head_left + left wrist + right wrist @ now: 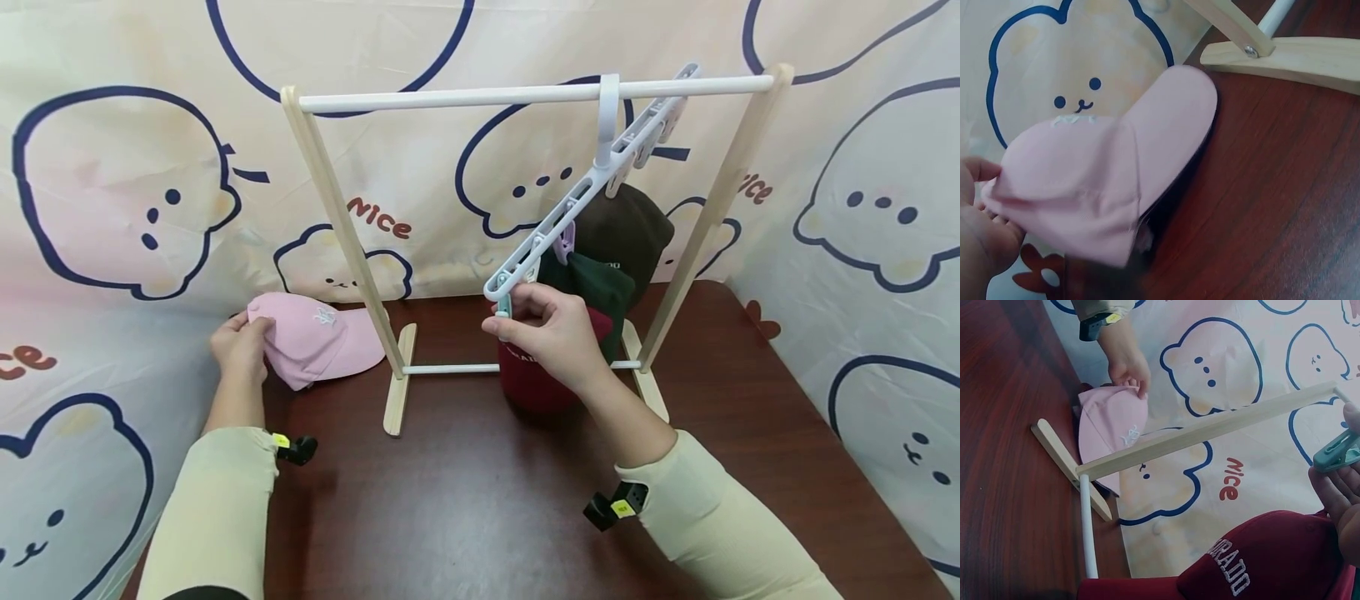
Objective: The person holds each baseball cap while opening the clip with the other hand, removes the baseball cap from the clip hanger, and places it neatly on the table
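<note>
Cap (318,340) in pink is pinched by the left hand (242,348); the right hand (553,335) pinches a teal clip (1337,452).

A person wears long, pale yellow-green sleeves, the left sleeve (213,500) and right sleeve (720,521) softly wrinkled at the cuffs. A small black wrist camera (302,451) with a bright yellow label (281,440) sits at the left cuff; a matching black device (599,512) sits at the right. The left hand (240,346) and right hand (553,333) are bare.
</note>
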Demonstrator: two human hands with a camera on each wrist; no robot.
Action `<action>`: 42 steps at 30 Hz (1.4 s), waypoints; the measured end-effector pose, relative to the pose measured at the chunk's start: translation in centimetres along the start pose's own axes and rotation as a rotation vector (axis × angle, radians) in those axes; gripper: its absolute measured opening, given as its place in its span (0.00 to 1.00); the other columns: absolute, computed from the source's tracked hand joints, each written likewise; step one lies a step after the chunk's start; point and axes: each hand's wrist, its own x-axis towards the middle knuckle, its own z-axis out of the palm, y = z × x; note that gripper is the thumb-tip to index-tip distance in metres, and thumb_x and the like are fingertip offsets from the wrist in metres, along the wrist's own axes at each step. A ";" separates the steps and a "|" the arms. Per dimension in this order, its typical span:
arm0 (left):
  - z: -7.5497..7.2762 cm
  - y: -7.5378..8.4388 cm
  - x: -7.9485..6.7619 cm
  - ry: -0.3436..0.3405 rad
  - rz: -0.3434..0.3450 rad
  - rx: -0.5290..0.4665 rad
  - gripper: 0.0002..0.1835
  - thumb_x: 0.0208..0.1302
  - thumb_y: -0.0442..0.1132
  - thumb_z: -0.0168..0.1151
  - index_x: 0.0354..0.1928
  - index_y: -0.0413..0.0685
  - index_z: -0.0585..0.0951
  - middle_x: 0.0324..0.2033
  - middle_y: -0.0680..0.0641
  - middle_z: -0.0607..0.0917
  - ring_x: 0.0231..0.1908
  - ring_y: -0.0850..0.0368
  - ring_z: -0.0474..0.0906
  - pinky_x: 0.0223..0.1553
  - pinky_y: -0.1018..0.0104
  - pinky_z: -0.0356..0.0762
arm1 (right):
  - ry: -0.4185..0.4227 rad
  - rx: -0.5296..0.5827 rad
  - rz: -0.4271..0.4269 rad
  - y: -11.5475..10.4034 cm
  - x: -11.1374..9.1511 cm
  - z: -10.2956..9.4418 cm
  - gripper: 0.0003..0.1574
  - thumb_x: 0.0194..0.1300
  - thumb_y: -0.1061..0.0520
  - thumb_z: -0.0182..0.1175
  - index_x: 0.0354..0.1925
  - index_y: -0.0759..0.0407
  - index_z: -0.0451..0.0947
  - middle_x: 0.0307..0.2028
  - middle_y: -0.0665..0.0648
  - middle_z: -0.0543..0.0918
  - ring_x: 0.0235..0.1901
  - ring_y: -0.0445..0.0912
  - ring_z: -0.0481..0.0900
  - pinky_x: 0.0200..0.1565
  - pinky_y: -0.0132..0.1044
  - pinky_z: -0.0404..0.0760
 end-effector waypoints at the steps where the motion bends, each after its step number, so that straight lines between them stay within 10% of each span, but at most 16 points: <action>1: -0.1 -0.1 0.0 -0.020 -0.010 0.039 0.30 0.59 0.28 0.63 0.65 0.42 0.75 0.59 0.47 0.74 0.47 0.62 0.74 0.49 0.78 0.76 | 0.000 0.001 -0.001 0.0 0.0 0.0 0.17 0.58 0.53 0.72 0.45 0.56 0.83 0.34 0.55 0.85 0.26 0.50 0.79 0.30 0.39 0.84; 8: -0.7 -0.3 0.2 -0.105 -0.063 0.154 0.36 0.64 0.28 0.61 0.74 0.49 0.63 0.74 0.47 0.61 0.68 0.60 0.65 0.67 0.71 0.63 | 0.004 0.003 0.012 -0.1 -0.1 -0.1 0.18 0.58 0.52 0.72 0.46 0.56 0.83 0.35 0.55 0.85 0.28 0.50 0.80 0.33 0.40 0.85; 19: -1.2 -1.1 -0.7 -0.015 0.026 0.148 0.36 0.65 0.31 0.58 0.74 0.43 0.60 0.72 0.41 0.64 0.68 0.56 0.65 0.66 0.68 0.65 | -0.006 0.004 -0.017 -0.2 -0.2 0.2 0.17 0.58 0.53 0.72 0.45 0.56 0.83 0.34 0.56 0.85 0.26 0.50 0.79 0.31 0.38 0.84; 33: -0.6 1.0 -6.8 0.054 0.479 0.328 0.29 0.66 0.43 0.62 0.68 0.44 0.72 0.64 0.42 0.76 0.63 0.57 0.73 0.65 0.67 0.68 | 0.010 0.010 -0.072 -0.6 -0.5 0.6 0.21 0.59 0.56 0.71 0.51 0.59 0.82 0.38 0.57 0.86 0.32 0.47 0.84 0.40 0.37 0.86; 42: 2.3 2.1 -15.8 -0.047 0.860 0.186 0.14 0.60 0.41 0.71 0.44 0.39 0.87 0.32 0.55 0.87 0.33 0.70 0.82 0.38 0.79 0.78 | -0.001 0.036 -0.051 -0.6 -0.7 0.9 0.26 0.60 0.63 0.68 0.58 0.60 0.78 0.44 0.60 0.85 0.41 0.47 0.85 0.47 0.38 0.84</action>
